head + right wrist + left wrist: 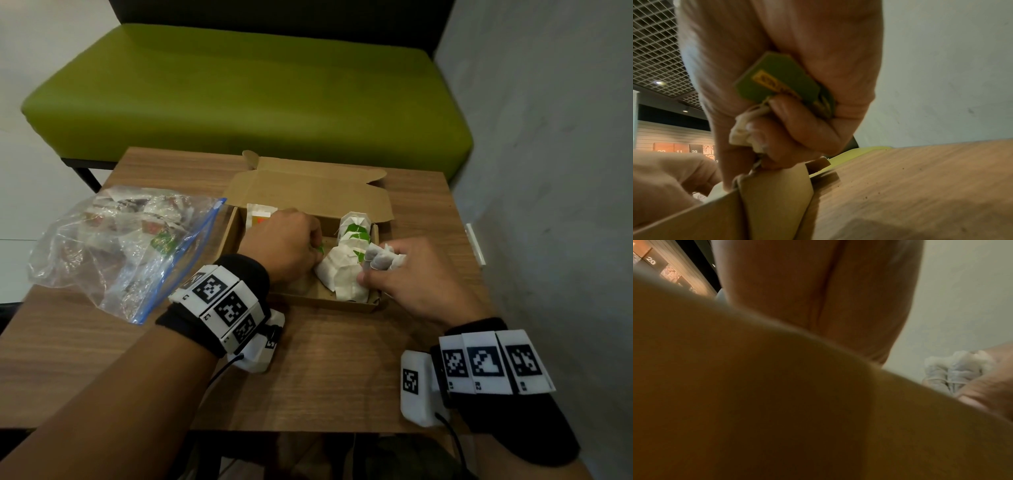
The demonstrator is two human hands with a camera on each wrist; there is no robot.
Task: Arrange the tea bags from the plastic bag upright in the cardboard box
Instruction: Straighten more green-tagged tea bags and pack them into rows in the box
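An open cardboard box (308,197) lies mid-table in the head view. Several white tea bags with green tags (356,233) stand in a row at its right end, and more tea bags (339,277) lie slumped at the near right. My left hand (310,241) reaches into the box, its curled fingers pinching a green tag (320,249). Over the box's right edge, my right hand (387,270) grips a bunch of tea bags (382,259). In the right wrist view its fingers (797,123) curl round green tags (777,79) above the box corner (777,194). A clear plastic bag (120,246) with more tea bags lies at left.
An orange and white packet (258,216) stands at the box's far left corner. The small wooden table (325,359) shows bare wood in front of the box. A green bench (239,96) runs behind it, and a grey wall (548,171) is close on the right.
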